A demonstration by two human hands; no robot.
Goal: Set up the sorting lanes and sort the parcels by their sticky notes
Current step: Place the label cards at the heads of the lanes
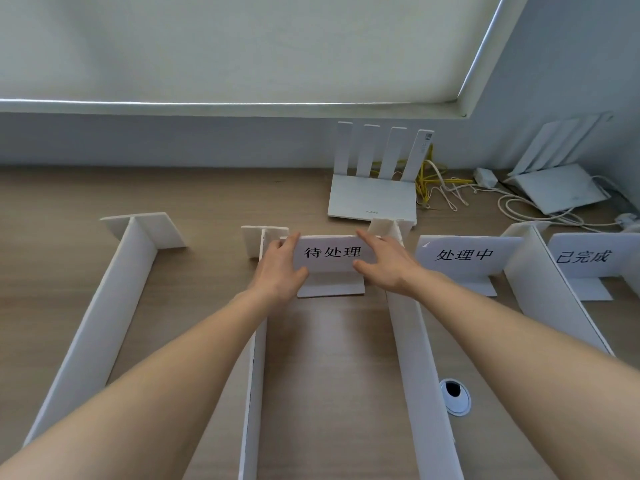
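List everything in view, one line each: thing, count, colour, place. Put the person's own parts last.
dividers: four, white, upright, running front to back on the desk.
signs: three, white with black characters, at the far ends of the three right-hand lanes; the left one is in both hands.
routers: two, white, back of the desk; one in the right corner.
cables: several, yellow and white, between the routers.
grommet: one, white, in the desk near the front.
desk: one, wood brown.
blind: one, pale, above.
left hand: grip on the sign's left edge.
right hand: grip on its right edge.
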